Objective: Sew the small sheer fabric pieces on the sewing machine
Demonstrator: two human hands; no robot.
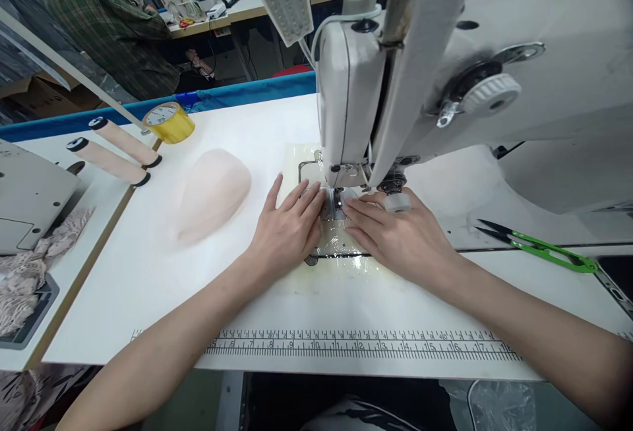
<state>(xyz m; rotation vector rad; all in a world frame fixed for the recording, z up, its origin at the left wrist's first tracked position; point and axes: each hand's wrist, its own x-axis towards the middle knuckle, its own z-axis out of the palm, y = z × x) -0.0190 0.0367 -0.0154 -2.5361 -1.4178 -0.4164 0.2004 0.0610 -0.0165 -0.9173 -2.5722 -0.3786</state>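
Note:
My left hand (287,230) lies flat on the white sewing table (148,286), fingers stretched toward the presser foot (337,199) of the white sewing machine (445,88). My right hand (395,233) rests flat opposite it, fingertips at the foot. Both press on a small clear, shiny piece of material (336,246) over the needle plate. What lies under the foot is too small to make out. A pale pink foam cup (210,194) lies to the left of my left hand, apart from it.
Green thread snips (539,246) lie to the right. A yellow tape roll (168,121) and two pale cones (119,151) sit at the back left. Lace fabric (30,273) lies at the left. A printed ruler (356,345) runs along the front edge. A person sits behind.

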